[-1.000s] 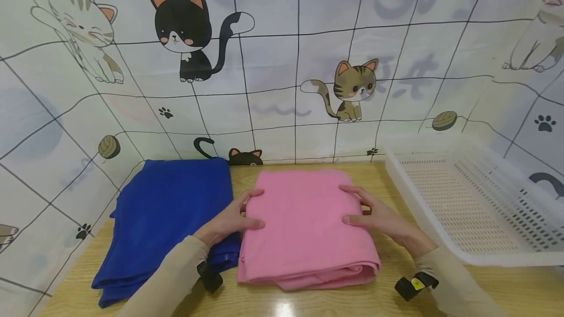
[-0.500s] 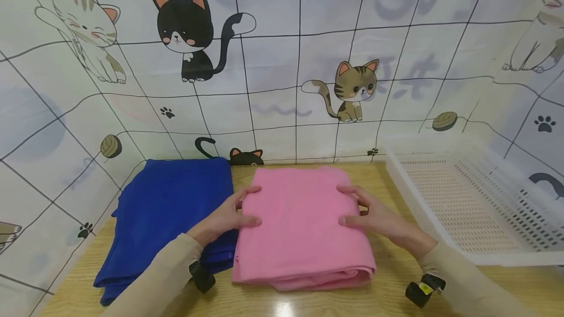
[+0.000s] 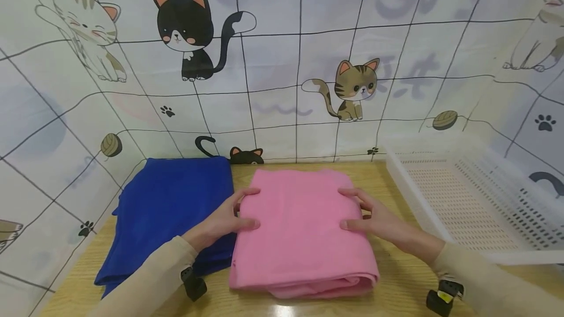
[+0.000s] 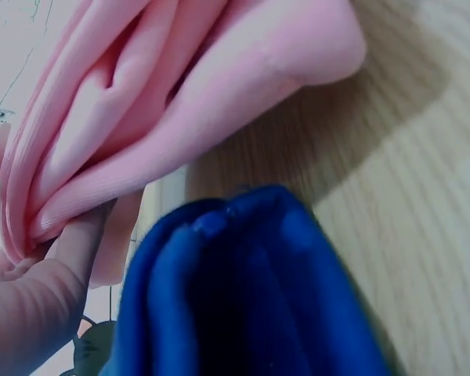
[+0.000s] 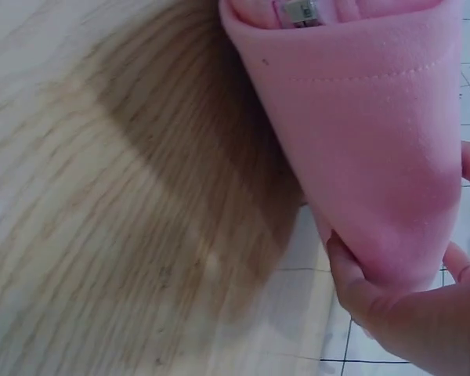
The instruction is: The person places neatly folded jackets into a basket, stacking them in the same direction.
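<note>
A folded pink garment is in the middle of the wooden table in the head view. My left hand grips its left side, thumb on top and some fingers tucked underneath. On the opposite side my right hand holds it the same way. Seen from the left wrist, the pink layers bulge above the table and cast a shadow. A small tag with a grey patch shows inside the fold in the right wrist view. The undersides of both grips are partly hidden.
A folded blue garment lies just left of the pink one, partly behind my left forearm. At the right stands a white perforated plastic basket. A cat-patterned wall covering closes off the back and sides.
The pink garment and my left hand have shifted slightly left, and the garment's front edge now sits a little nearer to me. My right forearm has swung outward. Both hands keep their hold.
</note>
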`<state>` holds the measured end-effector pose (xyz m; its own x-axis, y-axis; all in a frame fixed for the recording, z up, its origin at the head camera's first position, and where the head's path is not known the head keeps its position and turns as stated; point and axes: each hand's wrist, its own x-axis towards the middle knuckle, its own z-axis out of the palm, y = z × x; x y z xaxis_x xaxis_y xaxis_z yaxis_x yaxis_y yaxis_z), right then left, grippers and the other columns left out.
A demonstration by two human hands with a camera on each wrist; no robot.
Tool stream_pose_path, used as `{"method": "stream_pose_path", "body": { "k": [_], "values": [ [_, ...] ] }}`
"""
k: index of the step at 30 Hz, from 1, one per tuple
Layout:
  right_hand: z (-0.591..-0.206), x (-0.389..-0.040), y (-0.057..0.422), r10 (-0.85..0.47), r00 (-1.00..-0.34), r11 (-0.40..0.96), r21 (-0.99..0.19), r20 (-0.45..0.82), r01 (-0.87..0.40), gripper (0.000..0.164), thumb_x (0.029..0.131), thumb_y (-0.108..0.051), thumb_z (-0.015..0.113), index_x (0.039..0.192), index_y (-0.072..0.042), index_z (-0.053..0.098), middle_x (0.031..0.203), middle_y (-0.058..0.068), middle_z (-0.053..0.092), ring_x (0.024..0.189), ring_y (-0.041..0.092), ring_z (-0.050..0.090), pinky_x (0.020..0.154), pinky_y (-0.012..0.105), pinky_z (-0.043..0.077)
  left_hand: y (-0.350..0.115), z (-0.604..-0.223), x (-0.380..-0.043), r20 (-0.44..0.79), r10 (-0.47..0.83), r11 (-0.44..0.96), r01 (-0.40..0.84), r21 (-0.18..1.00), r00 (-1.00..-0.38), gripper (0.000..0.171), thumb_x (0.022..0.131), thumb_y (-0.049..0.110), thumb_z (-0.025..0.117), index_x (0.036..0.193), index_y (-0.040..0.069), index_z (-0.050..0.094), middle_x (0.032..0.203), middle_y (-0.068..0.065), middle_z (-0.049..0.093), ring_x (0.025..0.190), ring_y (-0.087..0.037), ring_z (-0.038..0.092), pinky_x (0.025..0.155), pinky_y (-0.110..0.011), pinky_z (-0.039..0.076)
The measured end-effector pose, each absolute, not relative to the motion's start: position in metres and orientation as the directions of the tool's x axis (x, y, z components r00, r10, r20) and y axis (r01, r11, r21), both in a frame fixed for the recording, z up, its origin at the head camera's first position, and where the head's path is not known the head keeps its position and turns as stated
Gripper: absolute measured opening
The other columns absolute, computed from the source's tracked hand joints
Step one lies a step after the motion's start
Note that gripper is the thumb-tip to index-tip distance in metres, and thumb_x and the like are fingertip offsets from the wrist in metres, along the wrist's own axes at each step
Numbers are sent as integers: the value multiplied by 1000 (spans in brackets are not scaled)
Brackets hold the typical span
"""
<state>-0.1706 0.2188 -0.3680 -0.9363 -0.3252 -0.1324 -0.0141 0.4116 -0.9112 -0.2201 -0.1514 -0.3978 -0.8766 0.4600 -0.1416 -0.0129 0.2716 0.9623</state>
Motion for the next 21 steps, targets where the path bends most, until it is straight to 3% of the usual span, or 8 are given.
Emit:
{"method": "stream_pose_path", "body": {
  "k": [8, 21],
  "values": [
    [-370, -168, 226, -339, -931, 359, -933, -138, 8, 77, 86, -23, 74, 150, -20, 30, 152, 30, 15, 128, 50, 37, 87, 42, 47, -145, -391, -214, -123, 464, 242, -8, 970, -877, 73, 81, 10, 76, 143, 19, 40, 120, -24, 48, 97, -29, 59, 78, -38, 52],
    [-356, -148, 231, -275, -948, 418, -908, -160, 32, 76, 86, -23, 72, 148, -19, 29, 147, 32, 22, 119, 44, 47, 82, 41, 48, -124, -384, -190, -146, 420, 172, -79, 982, -896, 68, 79, 6, 74, 138, 16, 40, 118, -24, 50, 92, -28, 63, 74, -38, 54]
  ]
}}
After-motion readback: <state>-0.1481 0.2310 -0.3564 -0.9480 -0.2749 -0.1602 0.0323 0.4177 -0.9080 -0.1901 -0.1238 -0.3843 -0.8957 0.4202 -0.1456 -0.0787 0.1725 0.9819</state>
